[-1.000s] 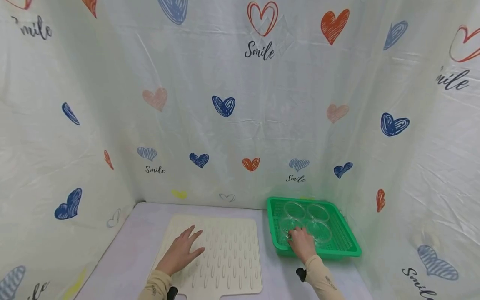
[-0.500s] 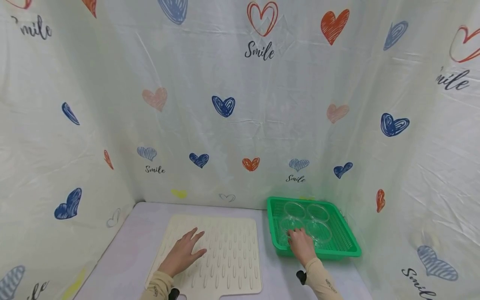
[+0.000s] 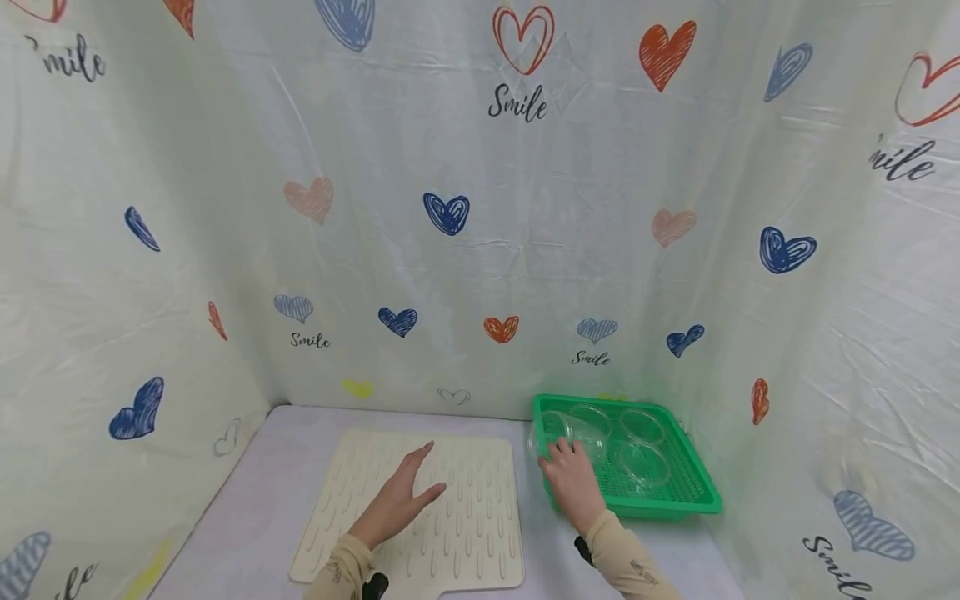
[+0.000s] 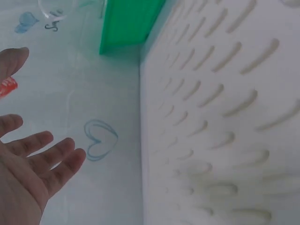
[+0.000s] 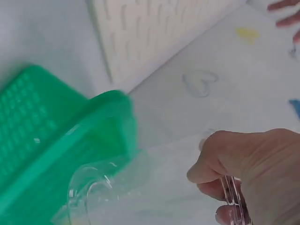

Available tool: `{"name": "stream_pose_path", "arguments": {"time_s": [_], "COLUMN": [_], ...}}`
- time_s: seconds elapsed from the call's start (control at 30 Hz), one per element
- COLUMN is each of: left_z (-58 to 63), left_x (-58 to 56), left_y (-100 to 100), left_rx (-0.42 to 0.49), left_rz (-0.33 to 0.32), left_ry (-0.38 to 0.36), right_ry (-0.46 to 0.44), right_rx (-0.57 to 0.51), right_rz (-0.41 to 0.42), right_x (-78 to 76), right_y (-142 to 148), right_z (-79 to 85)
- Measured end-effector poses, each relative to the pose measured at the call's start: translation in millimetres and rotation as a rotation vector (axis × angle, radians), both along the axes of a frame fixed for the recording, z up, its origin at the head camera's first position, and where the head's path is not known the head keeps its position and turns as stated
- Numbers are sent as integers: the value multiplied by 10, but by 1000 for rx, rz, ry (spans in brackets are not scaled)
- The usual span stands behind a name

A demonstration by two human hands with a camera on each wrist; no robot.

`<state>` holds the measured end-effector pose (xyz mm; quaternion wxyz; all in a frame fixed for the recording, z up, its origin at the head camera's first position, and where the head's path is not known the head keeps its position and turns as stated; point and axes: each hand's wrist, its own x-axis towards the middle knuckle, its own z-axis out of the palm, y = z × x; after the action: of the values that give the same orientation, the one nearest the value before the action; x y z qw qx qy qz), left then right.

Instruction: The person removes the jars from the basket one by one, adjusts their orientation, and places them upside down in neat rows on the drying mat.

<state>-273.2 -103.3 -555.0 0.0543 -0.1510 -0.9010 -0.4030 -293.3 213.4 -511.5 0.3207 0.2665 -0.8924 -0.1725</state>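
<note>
My right hand (image 3: 573, 485) pinches the rim of a clear cup (image 3: 552, 423) and holds it above the left edge of the green basket (image 3: 699, 477). In the right wrist view the thumb and fingers close on the clear cup wall (image 5: 229, 197). Several more clear round cups (image 3: 645, 464) stand inside the basket. Over the cream ribbed mat (image 3: 465, 517) hovers my left hand (image 3: 393, 507), fingers spread and holding nothing. The left wrist view shows that palm (image 4: 28, 173) with its fingers apart from the mat.
The mat lies on a pale table (image 3: 240, 500), left of the basket. A white curtain (image 3: 525, 275) printed with hearts closes off the back and both sides. The basket's raised rim (image 5: 70, 131) stands near my right hand.
My right hand has lifted a clear cup out of the basket's front left and moved it left. My left hand has shifted right over the mat.
</note>
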Motion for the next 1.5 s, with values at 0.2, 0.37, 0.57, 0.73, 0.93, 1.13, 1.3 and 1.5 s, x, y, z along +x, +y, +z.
{"name": "stream_pose_path", "arguments": {"time_s": [0.2,0.37,0.57,0.73,0.93,1.13,1.3,1.5], "left_z": [137,243,272,257,251,267,277,244], "left_x": [-26,-13,35,63,59,48,54,38], "left_y": [266,471,612,645,625,612,614,573], "left_rx": [160,243,237,234,234,246,242,198], "left_rz": [-69,-140,-182,-172,-93,-41,-35,43], "left_ry": [5,-57,-103,-137,-134,-130,-128,-113], "right_ry": [28,40,65,54,63,92,89,52], "right_rx": [168,330,362,398,392,375,354,147], "right_rz": [0,5,98,136,172,228,271,421], "right_x": [241,474,625,690,715,724,728,697], "right_y": [-370,-650,-876,-966,-1002,-996,-983,-976], "right_z": [151,202,141,68,23,15,-4,32]}}
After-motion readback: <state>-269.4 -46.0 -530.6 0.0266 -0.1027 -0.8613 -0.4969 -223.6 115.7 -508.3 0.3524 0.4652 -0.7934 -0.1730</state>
